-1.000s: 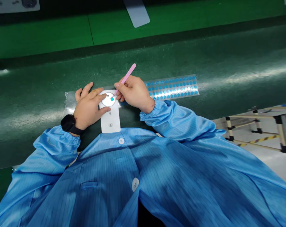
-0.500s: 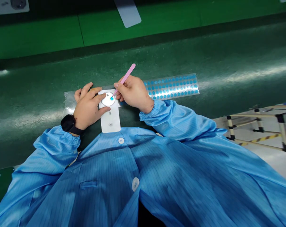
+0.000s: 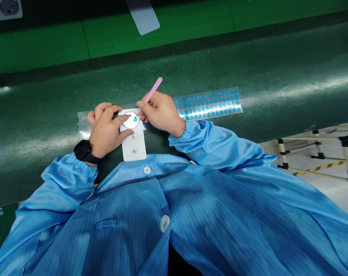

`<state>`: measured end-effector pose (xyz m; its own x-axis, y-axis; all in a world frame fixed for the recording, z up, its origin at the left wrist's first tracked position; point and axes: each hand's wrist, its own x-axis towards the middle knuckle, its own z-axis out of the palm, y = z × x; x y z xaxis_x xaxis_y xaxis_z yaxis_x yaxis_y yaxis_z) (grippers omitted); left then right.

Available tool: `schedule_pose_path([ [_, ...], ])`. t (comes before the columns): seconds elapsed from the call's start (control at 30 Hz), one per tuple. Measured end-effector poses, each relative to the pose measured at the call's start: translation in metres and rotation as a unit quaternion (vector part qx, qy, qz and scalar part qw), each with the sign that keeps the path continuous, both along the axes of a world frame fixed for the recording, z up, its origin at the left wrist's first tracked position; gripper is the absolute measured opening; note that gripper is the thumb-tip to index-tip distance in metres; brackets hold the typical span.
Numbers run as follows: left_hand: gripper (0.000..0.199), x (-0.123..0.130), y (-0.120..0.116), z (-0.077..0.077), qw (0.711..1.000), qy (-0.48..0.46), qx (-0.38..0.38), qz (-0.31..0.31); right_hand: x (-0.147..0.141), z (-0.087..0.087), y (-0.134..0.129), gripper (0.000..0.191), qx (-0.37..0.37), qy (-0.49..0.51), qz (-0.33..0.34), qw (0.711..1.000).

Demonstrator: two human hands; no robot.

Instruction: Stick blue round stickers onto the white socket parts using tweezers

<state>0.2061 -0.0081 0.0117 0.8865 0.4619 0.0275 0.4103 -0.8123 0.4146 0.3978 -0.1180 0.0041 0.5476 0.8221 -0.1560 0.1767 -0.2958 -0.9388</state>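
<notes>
A white rectangular plate (image 3: 134, 147) with a shiny round-cornered inset (image 3: 129, 123) and small printed marks lies in front of me. My left hand (image 3: 108, 124) rests across its left side, fingers apart, with index finger and thumb on its face. Pinched in my right hand (image 3: 160, 113) are pink tweezers (image 3: 154, 89), their upper end pointing up and right. The tweezers' tip is at a small blue sticker (image 3: 135, 119) on the inset; whether the tip grips it I cannot tell. Under and beside my right hand lies a clear sheet (image 3: 208, 104) with rows of blue dots.
The dark green work surface (image 3: 191, 73) runs across the view, with a bright green raised strip (image 3: 191, 23) behind it. A white plate (image 3: 145, 19) overhangs that strip. Another pale plate (image 3: 4, 11) sits at the far left. A tube-frame rack (image 3: 314, 143) stands at right.
My left fingers have curled in and closer together. The tweezers' tip and blue sticker have shifted very slightly. The view has turned a little.
</notes>
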Motion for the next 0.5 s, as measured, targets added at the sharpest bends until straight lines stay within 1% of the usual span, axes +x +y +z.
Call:
schedule_pose_path([
  [0.23,0.025,0.002,-0.002,0.004,1.000,0.006,0.000,-0.021,-0.001,0.002,0.001,0.023,0.001,-0.002,0.006,1.000],
  [0.37,0.025,0.004,-0.003,0.010,0.999,0.029,-0.001,-0.032,-0.001,0.003,0.001,0.023,0.004,-0.001,0.010,1.000],
  [0.5,0.027,0.006,-0.004,0.012,0.999,0.036,0.009,-0.039,-0.001,0.002,0.001,0.020,0.002,-0.007,0.015,1.000],
])
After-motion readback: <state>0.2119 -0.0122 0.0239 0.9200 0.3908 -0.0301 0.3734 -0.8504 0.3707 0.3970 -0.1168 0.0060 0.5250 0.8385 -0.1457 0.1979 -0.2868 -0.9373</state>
